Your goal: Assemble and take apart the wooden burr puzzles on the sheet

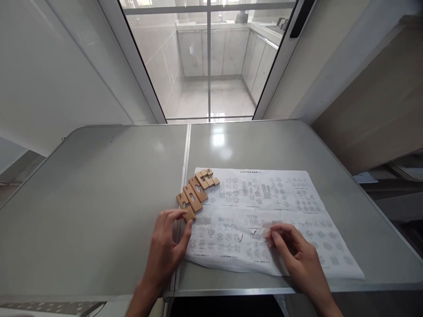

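Note:
My left hand [168,240] has its thumb and index finger at the nearest light wooden puzzle piece [189,215], pinching its near edge. That piece ends a slanting row of flat wooden pieces, among them a darker slotted piece [192,198] marked 2 and another dark notched piece [198,189]. Smaller light wooden pieces [207,178] form the far end of the row. My right hand [294,248] is closed in a pinch over the printed sheet [228,259]. Something pale and see-through may be at its fingertips; I cannot make it out.
Two small white scraps, one torn scrap [240,237] larger, lie on the sheet between my hands. The grey table [132,176] has a metal seam [187,149] running front to back. Behind it stands a glass door [208,66]; a shelf with papers [393,169] is at the right.

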Available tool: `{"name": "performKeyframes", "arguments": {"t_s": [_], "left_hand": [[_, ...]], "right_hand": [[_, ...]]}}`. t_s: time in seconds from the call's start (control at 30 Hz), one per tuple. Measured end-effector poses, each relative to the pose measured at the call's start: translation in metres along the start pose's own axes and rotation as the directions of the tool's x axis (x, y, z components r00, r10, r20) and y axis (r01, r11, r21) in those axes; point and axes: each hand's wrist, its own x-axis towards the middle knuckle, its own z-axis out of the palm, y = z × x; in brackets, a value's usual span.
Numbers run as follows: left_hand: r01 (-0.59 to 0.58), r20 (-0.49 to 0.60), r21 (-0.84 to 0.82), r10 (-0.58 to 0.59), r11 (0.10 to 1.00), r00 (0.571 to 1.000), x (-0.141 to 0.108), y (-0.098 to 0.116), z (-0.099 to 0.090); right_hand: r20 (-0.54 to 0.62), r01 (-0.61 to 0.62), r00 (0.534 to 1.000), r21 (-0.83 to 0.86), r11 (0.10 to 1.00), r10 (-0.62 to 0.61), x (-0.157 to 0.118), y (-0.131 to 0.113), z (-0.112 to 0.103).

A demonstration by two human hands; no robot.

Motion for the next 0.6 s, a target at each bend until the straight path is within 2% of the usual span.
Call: {"name": "performKeyframes", "arguments": {"t_s": [0.17,0.33,0.47,0.6], "left_hand": [[-0.16,0.092,0.023,0.157,0.987,0.983,0.052,0.004,0.019],[-0.184,0.151,0.033,0.177,0.982,0.972,0.093,0.002,0.045],[-0.166,0.167,0.047,0.156,0.985,0.973,0.111,0.0,0.058],[-0.14,0.163,0.057,0.129,0.988,0.978,0.118,-0.002,0.068]], "right_hand": [[0.016,0.007,1.0,-0.002,1.0,-0.007,0.0,-0.002,0.0],[0.025,0.004,1.0,-0.013,1.0,-0.003,0.0,0.0,0.0],[0.014,0.001,1.0,-0.013,1.0,-0.001,0.001,0.001,0.0],[0.015,0.006,1.0,-0.012,1.0,-0.006,0.001,-0.001,0.001]]}}
